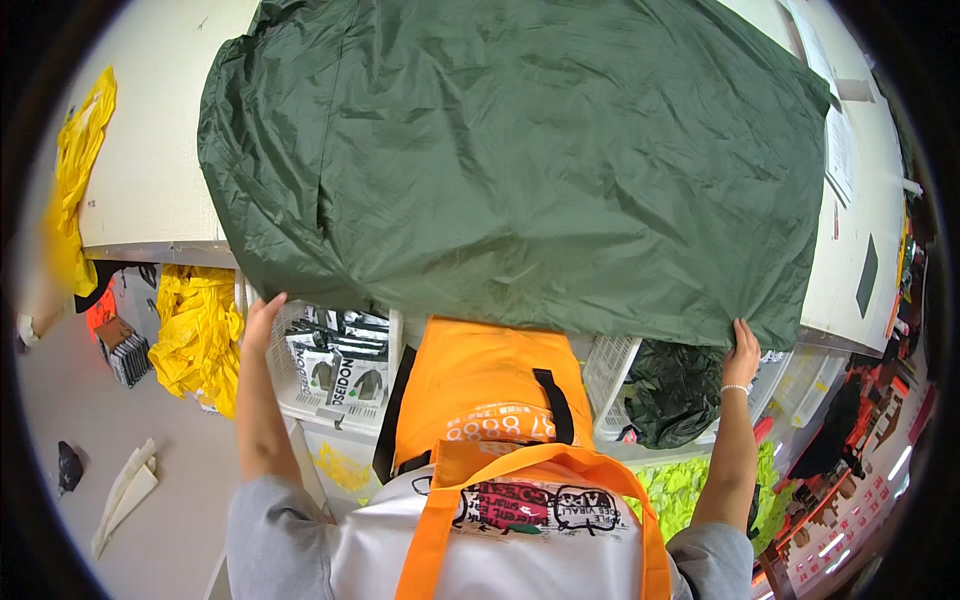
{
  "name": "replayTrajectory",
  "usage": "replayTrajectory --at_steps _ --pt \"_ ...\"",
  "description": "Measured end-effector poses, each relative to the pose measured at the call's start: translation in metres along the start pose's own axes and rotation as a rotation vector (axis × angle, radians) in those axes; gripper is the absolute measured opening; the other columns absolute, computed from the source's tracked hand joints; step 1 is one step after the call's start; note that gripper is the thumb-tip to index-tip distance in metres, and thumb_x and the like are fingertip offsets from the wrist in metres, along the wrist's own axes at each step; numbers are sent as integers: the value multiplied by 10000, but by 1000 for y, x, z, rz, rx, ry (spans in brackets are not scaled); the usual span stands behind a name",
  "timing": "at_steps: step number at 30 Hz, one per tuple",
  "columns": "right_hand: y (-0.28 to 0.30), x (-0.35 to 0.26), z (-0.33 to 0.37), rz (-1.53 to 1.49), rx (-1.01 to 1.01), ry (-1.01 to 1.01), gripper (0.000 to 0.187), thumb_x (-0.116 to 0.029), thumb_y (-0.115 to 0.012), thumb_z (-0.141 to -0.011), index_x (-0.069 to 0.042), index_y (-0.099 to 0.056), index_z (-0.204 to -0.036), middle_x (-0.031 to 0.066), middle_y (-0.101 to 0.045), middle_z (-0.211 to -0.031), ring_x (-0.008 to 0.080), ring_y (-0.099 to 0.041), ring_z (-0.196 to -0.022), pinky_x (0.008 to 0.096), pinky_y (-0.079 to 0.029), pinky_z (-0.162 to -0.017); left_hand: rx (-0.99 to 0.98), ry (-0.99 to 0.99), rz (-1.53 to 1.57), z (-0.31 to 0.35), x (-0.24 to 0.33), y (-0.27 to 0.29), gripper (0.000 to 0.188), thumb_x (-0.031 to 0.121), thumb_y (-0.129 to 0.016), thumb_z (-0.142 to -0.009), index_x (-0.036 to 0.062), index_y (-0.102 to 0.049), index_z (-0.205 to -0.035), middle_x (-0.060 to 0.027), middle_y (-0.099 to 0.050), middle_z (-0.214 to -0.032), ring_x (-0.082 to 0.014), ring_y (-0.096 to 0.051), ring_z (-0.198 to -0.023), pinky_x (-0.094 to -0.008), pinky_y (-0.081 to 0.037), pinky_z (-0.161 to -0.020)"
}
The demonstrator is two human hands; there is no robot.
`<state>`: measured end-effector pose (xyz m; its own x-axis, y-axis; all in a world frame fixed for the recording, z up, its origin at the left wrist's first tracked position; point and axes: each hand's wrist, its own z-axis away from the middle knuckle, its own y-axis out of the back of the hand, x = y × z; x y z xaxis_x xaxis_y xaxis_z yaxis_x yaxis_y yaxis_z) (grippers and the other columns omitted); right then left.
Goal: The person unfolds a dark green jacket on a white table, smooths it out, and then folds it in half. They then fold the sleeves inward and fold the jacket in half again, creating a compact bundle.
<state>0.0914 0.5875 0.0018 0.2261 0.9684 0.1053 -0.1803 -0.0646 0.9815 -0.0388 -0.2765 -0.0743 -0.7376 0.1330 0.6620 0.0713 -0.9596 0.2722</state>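
Observation:
A large dark green sheet of thin, shiny cloth (560,160), which looks like a rain garment, lies spread over the white table with creases across it. Its near edge hangs a little past the table's front. My left hand (262,322) pinches that edge at the left corner, fingers closed on the cloth. At the right end, my right hand (741,358) grips the same edge, its thumb partly showing and the other fingers partly hidden. Between the two hands the hem runs nearly straight.
Below the table edge stand a white basket (285,385) of packaged garments and another white basket (607,385) holding dark green cloth. Yellow garments (190,335) hang at left. My orange apron (490,375) touches the table front. Papers (838,150) lie at right.

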Motion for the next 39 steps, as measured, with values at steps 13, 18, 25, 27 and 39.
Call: replayTrajectory --at_steps 13,18,25,27,39 --pt "128 79 -271 -9 141 66 205 -8 -491 -767 14 -624 -922 212 -629 -809 368 -621 -821 406 -484 -772 282 -320 205 -3 336 -29 337 365 -599 -896 46 -643 -994 -45 -655 -922 -152 -611 -831 -292 -484 -756" --pt "103 33 -375 477 24 -74 537 -111 -524 -848 -150 -393 -1366 99 -458 -1374 280 -455 -1240 498 -338 -1029 306 -644 72 -56 369 -28 673 505 -332 -973 -38 -377 -1368 -152 -573 -1253 -194 -492 -1210 -294 -306 -1056" --pt "25 -72 -279 -63 2 238 514 -213 -475 -943 -113 -320 -1422 124 -302 -1477 316 -263 -1371 533 -220 -1088 785 -868 -807 -60 256 -105 479 207 -583 -887 -26 -471 -1290 -206 -482 -1333 -325 -458 -1233 -376 -357 -1020" --pt "12 -78 -262 -107 6 193 554 -233 -444 -961 -119 -238 -1463 117 -201 -1526 308 -185 -1405 526 -191 -1101 669 -1066 -1183 -40 267 -154 514 265 -593 -874 82 -457 -1334 -165 -441 -1384 -339 -390 -1291 -488 -269 -1062" --pt "108 -313 -211 -871 -53 125 254 -205 -700 -802 -28 -618 -964 109 -626 -893 257 -581 -658 361 -476 -620 753 -920 -946 -92 228 -44 443 211 -617 -840 44 -539 -1243 -153 -551 -1220 -322 -532 -1052 -376 -427 -901"
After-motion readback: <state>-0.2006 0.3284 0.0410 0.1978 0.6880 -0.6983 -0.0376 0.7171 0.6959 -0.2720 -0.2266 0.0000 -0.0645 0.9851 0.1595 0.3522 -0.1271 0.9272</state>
